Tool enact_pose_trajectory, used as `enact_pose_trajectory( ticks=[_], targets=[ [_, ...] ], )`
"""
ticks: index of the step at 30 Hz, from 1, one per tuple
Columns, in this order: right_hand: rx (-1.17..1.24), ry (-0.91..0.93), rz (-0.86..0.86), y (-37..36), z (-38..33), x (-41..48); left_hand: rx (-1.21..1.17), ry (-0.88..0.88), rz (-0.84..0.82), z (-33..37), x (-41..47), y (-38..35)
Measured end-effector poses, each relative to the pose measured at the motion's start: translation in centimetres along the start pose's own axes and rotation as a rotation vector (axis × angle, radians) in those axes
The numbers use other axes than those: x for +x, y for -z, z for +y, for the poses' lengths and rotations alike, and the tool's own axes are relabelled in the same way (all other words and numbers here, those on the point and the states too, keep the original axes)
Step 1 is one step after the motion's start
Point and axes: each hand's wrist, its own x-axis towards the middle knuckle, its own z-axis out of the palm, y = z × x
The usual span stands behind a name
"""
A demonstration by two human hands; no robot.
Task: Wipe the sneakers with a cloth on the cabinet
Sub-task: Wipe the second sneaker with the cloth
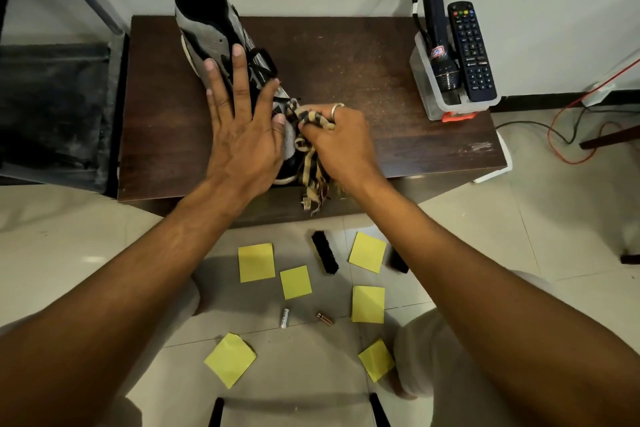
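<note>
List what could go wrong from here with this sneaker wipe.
1. The left hand only presses flat on the sneaker, whose toe sits near the front edge of the cabinet. A hard stroke could slide it off.
2. The frayed cloth, gripped by the right hand, is bunched beside the laces and might snag them.
3. The cloth could pick up specks from the cabinet top and smear them onto the sneaker.

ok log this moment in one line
left hand flat on sneaker | right hand grips cloth against its toe | sneaker on cabinet
</note>
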Motion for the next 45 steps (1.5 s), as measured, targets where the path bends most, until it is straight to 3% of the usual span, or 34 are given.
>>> enact_pose_trajectory(
  ticks=[4, 10, 17, 24, 28, 33, 37, 40, 45],
  targets=[
    [-0.001, -0.001, -0.03, -0.5, 0.0, 3.0, -0.021, -0.009, -0.004, 0.0, 0.0, -0.1],
    [-0.061, -0.027, -0.129, 1.4, 1.5, -0.8, -0.022, -0.02, -0.003, -0.1, 0.1, -0.2],
    [-0.085, 0.033, -0.062, -0.3, 0.2, 4.1, -0.012, -0.025, -0.022, -0.2, 0.2, -0.3],
    [-0.128, 0.042, -0.164, 1.7, 0.1, -1.6, -0.052, -0.049, -0.053, -0.5, 0.2, -0.2],
    [-0.124, 0.014, -0.254, 2.8, -0.1, -3.4, -0.192, -0.074, -0.04, -0.4, 0.8, 1.3],
    [0.056, -0.087, 0.049, 2.8, 1.1, -1.9, -0.352, 0.282, 0.204, 2.1, 2.3, 3.4],
    [0.088, -0.057, 0.09, 2.3, 1.6, -0.8, -0.475, 0.556, 0.123, 2.2, 2.6, 1.9],
    [0.127, -0.029, 0.069, 1.8, 1.6, -0.3, -0.666, 0.525, 0.048, 1.8, 2.3, 0.8],
    [-0.016, 0.132, 0.018, 0.0, 0.7, 1.5, -0.628, 0.407, 0.108, 1.1, 1.1, -0.5]
  ],
)
